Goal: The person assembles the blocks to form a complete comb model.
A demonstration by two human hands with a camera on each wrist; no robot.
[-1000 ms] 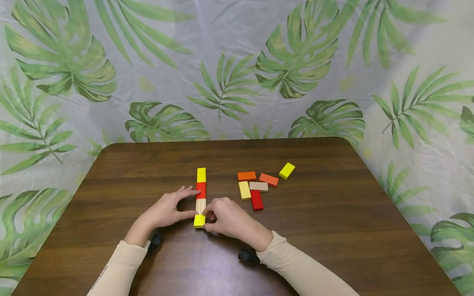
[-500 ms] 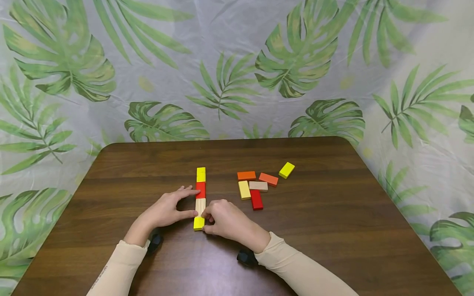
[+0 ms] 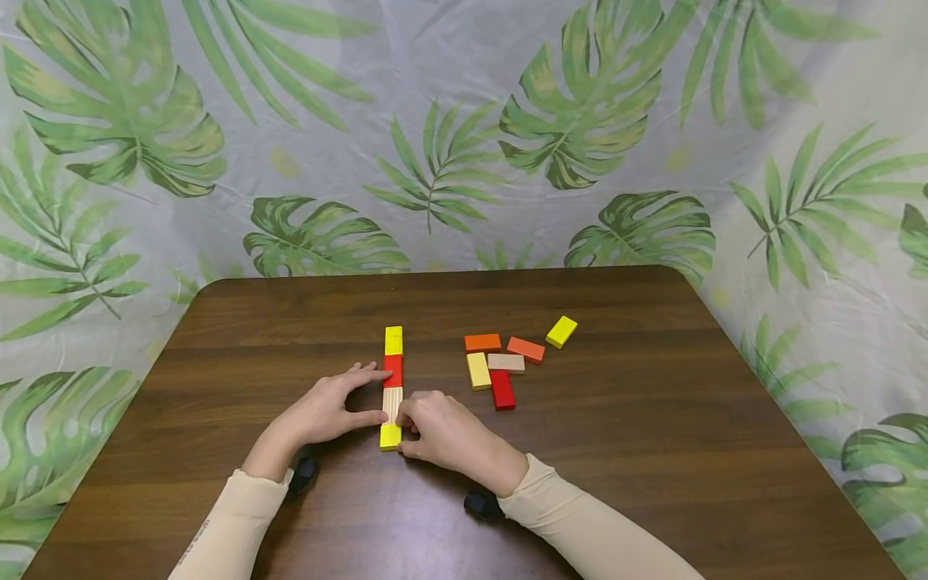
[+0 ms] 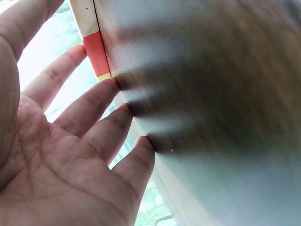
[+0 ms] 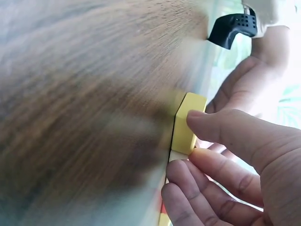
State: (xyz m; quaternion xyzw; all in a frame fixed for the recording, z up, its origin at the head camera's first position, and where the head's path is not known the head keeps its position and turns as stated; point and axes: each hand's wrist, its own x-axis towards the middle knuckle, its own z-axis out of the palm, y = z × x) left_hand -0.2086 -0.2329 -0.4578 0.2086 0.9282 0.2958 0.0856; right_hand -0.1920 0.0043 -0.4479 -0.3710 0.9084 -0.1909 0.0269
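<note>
Several wooden blocks form a straight row on the table: a far yellow block, a red block, a plain wood block and a near yellow block. My left hand lies along the row's left side, fingers spread. Its index fingertip touches the red block and its thumb tip the plain one. In the left wrist view, the other fingertips meet the tabletop. From the right, my right hand pinches the near yellow block with thumb and index finger; its other fingers curl beside the plain block.
Right of the row lies a loose group: an orange block, a coral block, a beige block, a pale yellow block and a dark red block. Another yellow block lies farther right. Leaf-print cloth hangs behind the table.
The near yellow block has shifted slightly toward the person, exposing more of the plain block, and straightened in line with the row. My right hand moved with it; my left hand stayed put.
</note>
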